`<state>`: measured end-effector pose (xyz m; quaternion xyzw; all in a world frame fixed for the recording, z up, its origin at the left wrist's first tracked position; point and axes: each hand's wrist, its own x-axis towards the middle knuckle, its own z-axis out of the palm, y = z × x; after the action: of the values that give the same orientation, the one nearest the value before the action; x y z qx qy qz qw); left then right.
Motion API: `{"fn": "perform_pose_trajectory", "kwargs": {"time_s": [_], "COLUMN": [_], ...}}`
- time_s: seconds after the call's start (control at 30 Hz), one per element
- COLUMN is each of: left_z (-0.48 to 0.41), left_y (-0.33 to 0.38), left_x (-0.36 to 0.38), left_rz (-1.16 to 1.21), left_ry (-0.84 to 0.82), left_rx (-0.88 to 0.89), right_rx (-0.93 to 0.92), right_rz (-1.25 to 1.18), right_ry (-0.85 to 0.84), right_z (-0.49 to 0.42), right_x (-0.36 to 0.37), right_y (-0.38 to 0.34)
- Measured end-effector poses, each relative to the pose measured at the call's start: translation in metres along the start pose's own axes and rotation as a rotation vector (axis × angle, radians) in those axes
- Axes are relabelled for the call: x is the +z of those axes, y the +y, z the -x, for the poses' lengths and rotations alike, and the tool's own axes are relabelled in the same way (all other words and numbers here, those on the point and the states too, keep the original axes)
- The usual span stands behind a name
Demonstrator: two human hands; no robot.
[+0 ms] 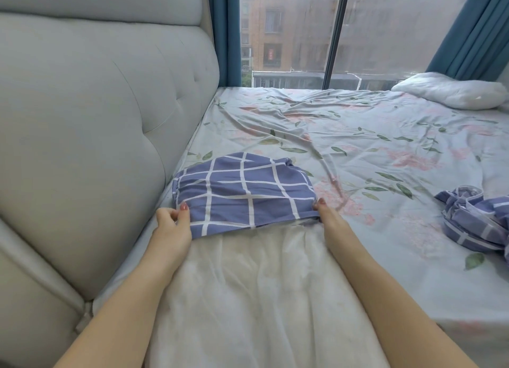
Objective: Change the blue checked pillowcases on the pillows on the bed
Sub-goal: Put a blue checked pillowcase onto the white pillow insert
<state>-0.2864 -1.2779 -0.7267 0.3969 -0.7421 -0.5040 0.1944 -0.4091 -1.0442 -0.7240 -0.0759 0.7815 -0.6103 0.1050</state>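
Observation:
A blue checked pillowcase [242, 194] covers only the far end of a white pillow [256, 298] that lies lengthwise on the bed in front of me. My left hand [172, 224] pinches the case's open hem at its left corner. My right hand [326, 216] pinches the same hem at the right corner. Most of the pillow is bare and white. A second blue checked pillowcase [473, 219] lies crumpled on the sheet at the right. Another bare white pillow [451, 93] rests at the far right by the window.
The bed wears a wrinkled floral sheet [358, 136]. A padded grey headboard [96, 125] rises along the left. A large window [330, 28] with blue curtains [473, 31] stands behind the bed.

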Motion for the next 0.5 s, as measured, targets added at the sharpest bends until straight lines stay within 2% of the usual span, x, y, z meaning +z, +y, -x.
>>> {"fn": "perform_pose_trajectory", "kwargs": {"time_s": [0.1, 0.2, 0.27, 0.33, 0.4, 0.5], "left_z": [0.005, 0.006, 0.006, 0.004, 0.002, 0.007], "left_y": [0.005, 0.008, 0.010, 0.010, 0.011, 0.017], "left_x": [-0.002, -0.002, -0.002, -0.002, -0.003, -0.008], "left_rz": [0.109, 0.255, 0.316, 0.320, 0.289, 0.285], "left_ry": [0.001, -0.008, -0.016, -0.022, 0.014, 0.217], "left_rx": [0.090, 0.091, 0.050, 0.017, 0.039, 0.259], "right_rx": [0.039, 0.107, 0.129, 0.056, -0.074, -0.344], "right_rz": [-0.263, -0.214, -0.071, 0.115, 0.181, 0.219], "right_ry": [0.042, 0.016, -0.009, 0.048, 0.130, 0.264], "right_z": [-0.003, -0.008, -0.007, -0.003, 0.003, 0.020], "right_x": [-0.001, -0.002, 0.000, 0.002, 0.004, 0.003], "right_y": [-0.007, 0.001, 0.006, 0.005, -0.003, -0.022]}}
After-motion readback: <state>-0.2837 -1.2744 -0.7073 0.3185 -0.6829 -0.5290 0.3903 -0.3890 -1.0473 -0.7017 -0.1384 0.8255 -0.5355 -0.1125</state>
